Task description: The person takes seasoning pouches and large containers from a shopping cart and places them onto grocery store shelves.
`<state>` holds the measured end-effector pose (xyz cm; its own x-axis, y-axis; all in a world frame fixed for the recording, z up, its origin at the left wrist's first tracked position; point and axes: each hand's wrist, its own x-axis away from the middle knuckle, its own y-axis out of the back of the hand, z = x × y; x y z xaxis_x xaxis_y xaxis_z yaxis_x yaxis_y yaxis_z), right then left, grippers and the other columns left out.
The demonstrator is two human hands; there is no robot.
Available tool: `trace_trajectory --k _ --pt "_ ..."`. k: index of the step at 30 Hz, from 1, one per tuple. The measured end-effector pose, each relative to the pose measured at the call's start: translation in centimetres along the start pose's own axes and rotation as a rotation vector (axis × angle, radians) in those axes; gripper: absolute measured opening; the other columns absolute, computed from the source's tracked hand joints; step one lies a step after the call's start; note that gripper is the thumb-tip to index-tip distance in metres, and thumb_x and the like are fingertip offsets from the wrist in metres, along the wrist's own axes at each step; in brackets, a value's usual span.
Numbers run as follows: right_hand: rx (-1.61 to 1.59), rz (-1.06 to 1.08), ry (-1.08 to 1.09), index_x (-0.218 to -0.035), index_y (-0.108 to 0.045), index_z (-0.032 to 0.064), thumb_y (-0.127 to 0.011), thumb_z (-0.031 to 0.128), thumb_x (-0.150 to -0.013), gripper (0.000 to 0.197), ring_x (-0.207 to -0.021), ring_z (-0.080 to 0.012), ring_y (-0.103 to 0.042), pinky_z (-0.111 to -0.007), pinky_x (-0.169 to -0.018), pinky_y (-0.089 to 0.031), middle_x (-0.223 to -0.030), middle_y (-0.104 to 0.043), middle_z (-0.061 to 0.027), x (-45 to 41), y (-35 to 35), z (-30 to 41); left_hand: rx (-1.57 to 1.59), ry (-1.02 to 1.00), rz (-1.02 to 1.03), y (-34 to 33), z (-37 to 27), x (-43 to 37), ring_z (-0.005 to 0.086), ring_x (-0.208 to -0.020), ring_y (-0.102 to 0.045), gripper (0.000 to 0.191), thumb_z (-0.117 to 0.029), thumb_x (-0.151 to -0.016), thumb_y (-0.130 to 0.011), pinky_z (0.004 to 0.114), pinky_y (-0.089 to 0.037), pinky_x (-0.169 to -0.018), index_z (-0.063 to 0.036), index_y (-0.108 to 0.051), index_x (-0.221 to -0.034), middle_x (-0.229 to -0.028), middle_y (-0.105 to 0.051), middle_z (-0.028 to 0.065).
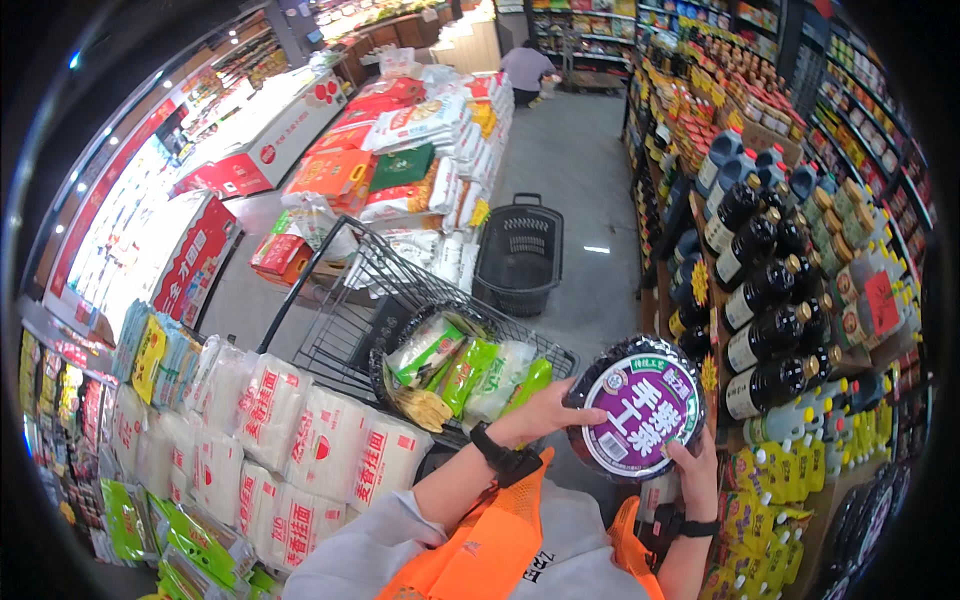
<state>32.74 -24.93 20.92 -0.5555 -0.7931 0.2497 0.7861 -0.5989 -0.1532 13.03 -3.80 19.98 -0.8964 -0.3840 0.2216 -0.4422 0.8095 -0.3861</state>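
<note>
Between my two hands is a round plastic-wrapped pack of dried laver [637, 412], dark at the rim with a purple label facing up. My left hand [551, 411] grips its left edge, thumb on the label. At the lower right edge, my right hand [694, 459] holds it too. Left of the pack stands a black wire shopping cart [360, 259]. In it lie a green-and-white pack [427, 349], a bright green pack [465, 371], a clear bag of pale food [502, 379] and a bundle of yellowish dried food [422, 409]. A dark crinkled rim shows around them.
Wrapped noodle packs [322, 442] are stacked at left. Dark sauce bottles [757, 285] crowd the right shelf. A black plastic basket [521, 251] stands on the floor beside piled sacks [420, 120]. Farther along the aisle, a person [525, 69] crouches.
</note>
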Motion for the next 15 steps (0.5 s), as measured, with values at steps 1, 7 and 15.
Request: trace_trajectory --k 1,7,15 --pt "0.001 -0.020 -0.004 -0.138 -0.044 -0.0005 -0.074 0.013 -0.080 0.067 -0.114 -0.0198 -0.057 -0.034 -0.101 -0.044 -0.126 -0.058 -0.0101 0.0 0.0 0.1 -0.003 -0.005 -0.003 -0.1 0.1 0.0 0.0137 -0.110 -0.059 0.058 -0.015 -0.083 -0.079 0.030 -0.047 -0.098 0.0014 -0.053 -0.132 -0.124 -0.063 0.0081" --pt "0.039 -0.014 0.019 -0.139 -0.043 -0.0018 -0.076 0.017 -0.079 0.071 -0.113 -0.0216 -0.057 -0.034 -0.100 -0.044 -0.126 -0.058 -0.0122 -0.2 -0.1 0.5 -0.019 -0.018 0.017 -0.4 0.0 0.0 0.0138 -0.110 -0.060 0.061 -0.020 -0.083 -0.079 0.031 -0.050 -0.096 -0.0013 -0.051 -0.134 -0.123 -0.064 0.0074" --pt "0.043 0.070 0.028 -0.131 -0.049 -0.0016 -0.074 0.011 -0.082 0.056 -0.107 -0.0180 -0.060 -0.032 -0.094 -0.048 -0.120 -0.061 -0.0104 -1.0 -0.1 0.7 -0.034 -0.013 -0.048 -0.7 -0.4 1.0 0.0141 -0.110 -0.059 0.059 -0.020 -0.084 -0.078 0.030 -0.048 -0.097 0.0005 -0.052 -0.133 -0.123 -0.064 0.0080"
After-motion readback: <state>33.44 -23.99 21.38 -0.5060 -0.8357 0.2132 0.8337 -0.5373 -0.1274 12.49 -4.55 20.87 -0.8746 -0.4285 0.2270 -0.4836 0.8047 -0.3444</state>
